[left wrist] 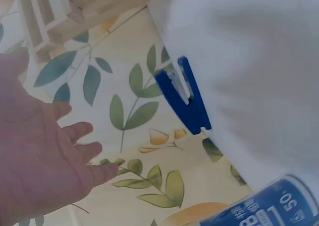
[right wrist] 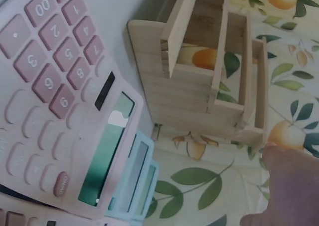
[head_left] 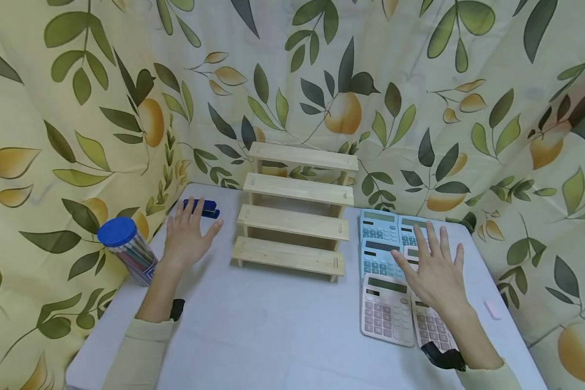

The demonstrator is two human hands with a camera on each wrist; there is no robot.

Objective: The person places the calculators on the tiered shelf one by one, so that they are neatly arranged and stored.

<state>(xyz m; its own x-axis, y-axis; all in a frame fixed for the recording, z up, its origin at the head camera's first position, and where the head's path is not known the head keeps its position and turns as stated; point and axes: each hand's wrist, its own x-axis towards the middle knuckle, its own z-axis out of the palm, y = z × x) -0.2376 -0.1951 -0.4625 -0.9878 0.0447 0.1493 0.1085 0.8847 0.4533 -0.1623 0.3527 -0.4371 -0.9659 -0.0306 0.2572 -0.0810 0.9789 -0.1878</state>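
Bright and even in head view, lit softly, seemingly from overhead; darker beneath steps of wooden rack, faintly shaded across table. Stretched somewhat toward edges. Warmer yellow on curtain at left. Dimmer, hazier in both wrist views, soft in fine detail. Glaring white on green display of pink calculator, right wrist view.

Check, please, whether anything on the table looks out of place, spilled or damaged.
Nothing visible looks spilled or damaged. The wooden rack stands upright, and the calculators lie in columns. Only the small pink piece, alone to their right, looks slightly stray.
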